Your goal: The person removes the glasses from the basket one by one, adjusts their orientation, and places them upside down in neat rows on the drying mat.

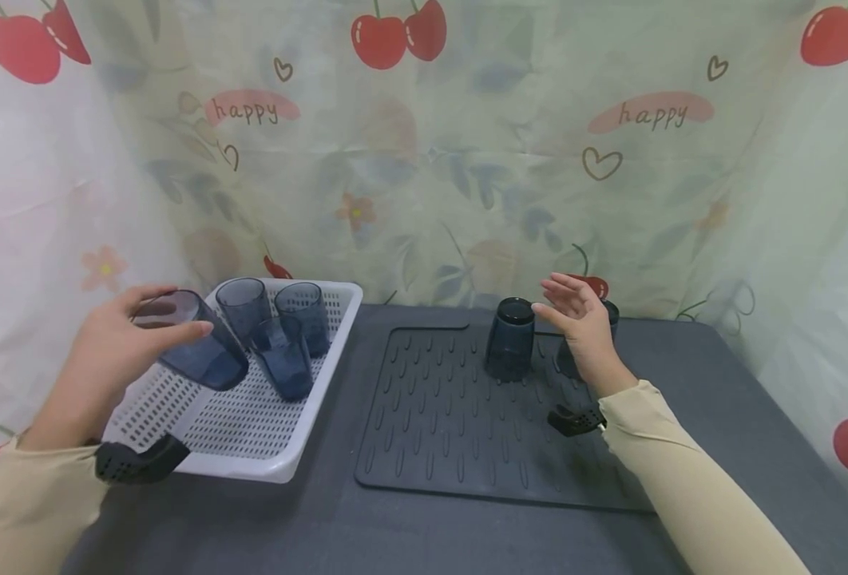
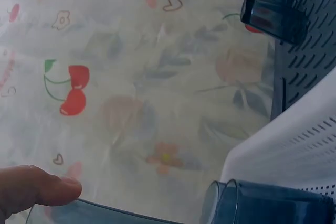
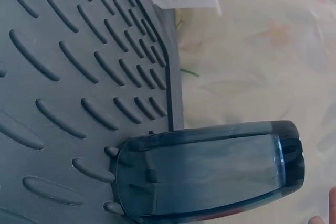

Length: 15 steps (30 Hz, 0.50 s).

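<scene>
blue-tinted glass catches the light at left of the frame as a person's left hand holds a tilted tumbler over the left part of a white perforated basket. its grip pinches the tumbler near the rim, the thumb on the near side and the fingers behind, the mouth turned toward the upper left. just to the right, three more tumblers stand mouths up in the basket. right of center, two upside-down tumblers rest on a dark ridged drying mat laid over the gray desk. the right hand is raised before the rightmost one, partly hiding it, its grip spread with the thumb apart; whether it touches that glass cannot be told. beige sleeves reach in from both lower corners. behind, a pale cloth backdrop carries red cherries, hearts and the word "happy."
</scene>
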{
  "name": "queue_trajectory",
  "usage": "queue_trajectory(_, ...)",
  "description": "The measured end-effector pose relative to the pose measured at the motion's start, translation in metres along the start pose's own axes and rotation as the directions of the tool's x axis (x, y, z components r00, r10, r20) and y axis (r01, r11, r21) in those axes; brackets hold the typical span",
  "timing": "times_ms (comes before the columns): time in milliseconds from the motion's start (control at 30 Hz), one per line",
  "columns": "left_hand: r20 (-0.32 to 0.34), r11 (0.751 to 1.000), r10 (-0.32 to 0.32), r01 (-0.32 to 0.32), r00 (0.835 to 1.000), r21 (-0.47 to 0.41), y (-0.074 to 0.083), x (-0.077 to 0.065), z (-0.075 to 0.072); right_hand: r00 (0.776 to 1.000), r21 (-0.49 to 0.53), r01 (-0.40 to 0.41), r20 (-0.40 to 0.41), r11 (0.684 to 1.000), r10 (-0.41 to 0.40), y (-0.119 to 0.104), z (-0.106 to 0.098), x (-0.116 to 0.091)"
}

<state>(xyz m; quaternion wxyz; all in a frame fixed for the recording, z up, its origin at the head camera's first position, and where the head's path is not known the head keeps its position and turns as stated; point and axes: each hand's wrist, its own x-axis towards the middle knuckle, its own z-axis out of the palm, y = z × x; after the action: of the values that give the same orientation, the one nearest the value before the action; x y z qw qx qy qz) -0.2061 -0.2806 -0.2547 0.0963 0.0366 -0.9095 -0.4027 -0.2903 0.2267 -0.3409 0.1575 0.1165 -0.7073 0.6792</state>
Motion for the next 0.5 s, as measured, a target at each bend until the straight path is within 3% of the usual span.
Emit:
queue_trajectory(233, -0.07, 0.998, 0.0, -0.005, 0.998, -0.06, 0.012, -0.013, 0.005, 1.0, 0.097, 0.022, 0.012, 0.995, -0.023, -0.003, -0.004, -0.002)
queue_trajectory(500, -0.18, 0.98, 0.075, -0.105, 0.981, -0.168, 0.021, -0.028, 0.014, 0.999, 0.232, 0.046, 0.01, 0.972, -0.05, -0.01, -0.007, -0.005)
